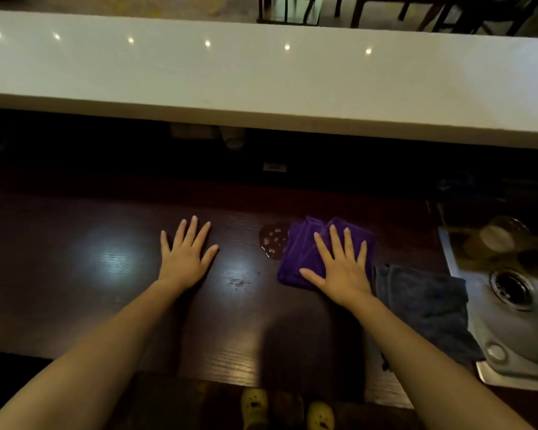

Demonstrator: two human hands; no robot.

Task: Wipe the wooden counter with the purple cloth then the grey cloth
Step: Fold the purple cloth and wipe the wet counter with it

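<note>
The dark wooden counter (75, 305) spans the lower half of the view. A folded purple cloth (298, 252) lies on it right of centre, with my right hand (339, 271) pressed flat on top, fingers spread. A small puddle of liquid (272, 240) sits on the wood at the cloth's left edge. My left hand (185, 252) rests flat on the bare counter, fingers apart, holding nothing. A grey cloth (429, 302) lies crumpled just right of the purple one, partly over the sink's edge.
A steel sink (510, 321) with a drain is set into the counter at the right, with cups in its far part. A raised white bar top (261, 76) runs across the back. Yellow shoes (255, 405) show below the counter's front edge.
</note>
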